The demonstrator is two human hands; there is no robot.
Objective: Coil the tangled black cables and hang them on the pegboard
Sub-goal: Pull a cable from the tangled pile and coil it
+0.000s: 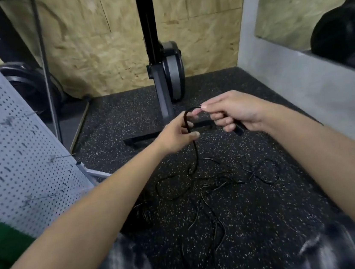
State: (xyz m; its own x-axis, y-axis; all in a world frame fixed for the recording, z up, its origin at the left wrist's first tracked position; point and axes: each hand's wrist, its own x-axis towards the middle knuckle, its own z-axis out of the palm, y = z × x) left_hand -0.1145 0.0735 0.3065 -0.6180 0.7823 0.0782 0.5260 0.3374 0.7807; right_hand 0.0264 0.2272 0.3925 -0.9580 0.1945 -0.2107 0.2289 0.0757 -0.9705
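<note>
A thin black cable (196, 150) rises from a tangle of black cables (214, 183) on the speckled floor. My left hand (176, 136) grips it where it bends into a small arch. My right hand (234, 111) pinches the arch's other end between thumb and forefinger, and a black plug end (239, 129) sticks out below its curled fingers. The grey pegboard (9, 141) leans at the left, with several metal hooks on it.
A black machine stand with a wheel (171, 72) stands ahead against the chipboard wall, its foot bar (141, 137) lying just behind my hands. A grey concrete ledge (299, 79) runs along the right, and weight plates (29, 83) sit at the back left.
</note>
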